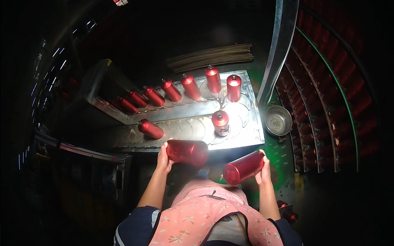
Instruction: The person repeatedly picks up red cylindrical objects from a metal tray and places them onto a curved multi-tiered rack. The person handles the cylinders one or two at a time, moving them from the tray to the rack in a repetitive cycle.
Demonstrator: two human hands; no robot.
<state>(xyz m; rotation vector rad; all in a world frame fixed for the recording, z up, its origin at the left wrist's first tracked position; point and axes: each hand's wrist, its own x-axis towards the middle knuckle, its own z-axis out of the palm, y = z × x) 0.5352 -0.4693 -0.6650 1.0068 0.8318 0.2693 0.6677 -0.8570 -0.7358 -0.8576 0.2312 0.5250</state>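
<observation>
My left hand [164,159] is closed around the neck end of a red metal bottle [186,152], which lies almost level in front of my apron. In my right hand [264,169] is a second red bottle [243,168], tilted with its flat base toward the lower left. Both hang just in front of a metal conveyor [184,110] with round overlapping plates. A row of red bottles [190,87] stands along its far lane. On the near lane are a leaning red bottle [150,129] and an upright one [221,123] with a patterned lower side.
A metal pot [278,121] sits beside the conveyor's right end. Racks full of red bottles [324,98] curve along the right, behind a pale upright panel [280,45]. Stacked flat sheets [210,58] lie beyond the conveyor. Dark red items [289,215] are low by my right elbow.
</observation>
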